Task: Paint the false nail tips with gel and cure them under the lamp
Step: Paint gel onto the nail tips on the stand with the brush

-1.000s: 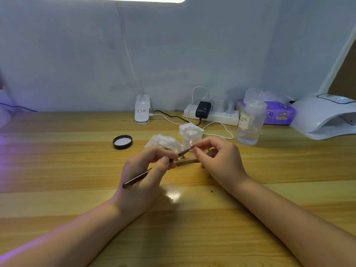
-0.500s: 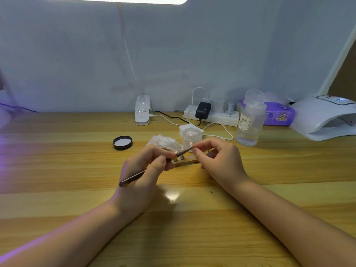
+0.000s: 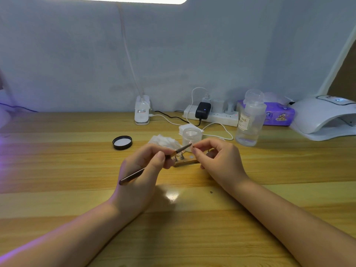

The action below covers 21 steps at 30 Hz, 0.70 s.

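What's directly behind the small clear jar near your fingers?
Behind the clear jar sits a stack of white pads, with the white cable and power strip further back. The jar covers most of the stack, so its depth is hidden.

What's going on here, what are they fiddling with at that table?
A person is painting false nails. The left hand holds a thin brush, its tip meeting something small pinched in the right hand, probably a nail tip, too small to tell. A wooden holder lies below on the table, an open jar behind it. The curing lamp waits at the far right.
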Motion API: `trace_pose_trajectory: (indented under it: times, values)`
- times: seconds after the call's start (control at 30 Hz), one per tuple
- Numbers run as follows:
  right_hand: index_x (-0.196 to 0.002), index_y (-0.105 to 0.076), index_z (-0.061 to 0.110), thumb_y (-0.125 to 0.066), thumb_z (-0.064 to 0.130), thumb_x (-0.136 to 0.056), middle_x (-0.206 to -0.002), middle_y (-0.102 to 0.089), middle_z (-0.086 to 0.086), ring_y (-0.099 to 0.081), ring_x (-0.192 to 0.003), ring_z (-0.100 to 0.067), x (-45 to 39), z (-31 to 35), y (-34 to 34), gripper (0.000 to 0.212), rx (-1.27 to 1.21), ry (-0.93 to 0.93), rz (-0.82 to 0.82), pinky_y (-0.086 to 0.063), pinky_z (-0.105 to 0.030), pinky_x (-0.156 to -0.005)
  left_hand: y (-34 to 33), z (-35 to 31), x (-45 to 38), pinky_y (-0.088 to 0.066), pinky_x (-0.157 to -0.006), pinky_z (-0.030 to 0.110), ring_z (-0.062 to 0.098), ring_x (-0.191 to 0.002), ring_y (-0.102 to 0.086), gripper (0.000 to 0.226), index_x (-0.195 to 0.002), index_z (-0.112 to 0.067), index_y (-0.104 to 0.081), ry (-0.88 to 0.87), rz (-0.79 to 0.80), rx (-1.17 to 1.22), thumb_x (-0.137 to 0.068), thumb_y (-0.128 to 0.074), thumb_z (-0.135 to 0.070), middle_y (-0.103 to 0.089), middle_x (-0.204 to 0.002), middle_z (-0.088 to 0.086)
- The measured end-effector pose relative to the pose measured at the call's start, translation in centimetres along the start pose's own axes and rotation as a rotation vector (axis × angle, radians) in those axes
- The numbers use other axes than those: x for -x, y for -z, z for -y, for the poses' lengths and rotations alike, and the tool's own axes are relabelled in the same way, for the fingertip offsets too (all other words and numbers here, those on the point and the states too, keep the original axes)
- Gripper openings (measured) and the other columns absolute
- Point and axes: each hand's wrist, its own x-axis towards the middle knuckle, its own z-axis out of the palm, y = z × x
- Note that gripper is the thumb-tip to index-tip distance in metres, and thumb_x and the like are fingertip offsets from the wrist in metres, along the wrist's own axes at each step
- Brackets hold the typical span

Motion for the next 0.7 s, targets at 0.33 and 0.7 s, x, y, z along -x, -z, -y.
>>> trace_pose_trajectory:
  times: [0.33, 0.7]
  values:
    - [-0.085, -0.07, 0.026, -0.071, 0.017, -0.085, -0.065, -0.065, 0.011, -0.061, -0.052, -0.005, 0.03, -0.01, 0.02, 0.009, 0.002, -0.014, 0.006, -0.046, -0.014, -0.053, -0.05, -0.2, 0.01, -0.049, -0.07, 0.014, 0.009, -0.072, -0.066, 0.021, -0.088, -0.005, -0.07, 0.02, 0.029, 0.047, -0.084, -0.049, -0.005, -0.072, -0.077, 0.007]
    - [-0.084, -0.068, 0.029, -0.07, 0.019, -0.085, -0.062, -0.066, 0.006, -0.062, -0.052, -0.008, 0.04, 0.05, 0.03, 0.011, -0.029, -0.018, 0.009, -0.049, -0.018, -0.054, 0.01, 0.1, -0.09, -0.051, -0.075, 0.017, 0.014, -0.081, -0.07, 0.02, -0.095, -0.011, -0.071, 0.057, 0.017, 0.041, -0.089, -0.052, -0.013, -0.073, -0.086, 0.01]
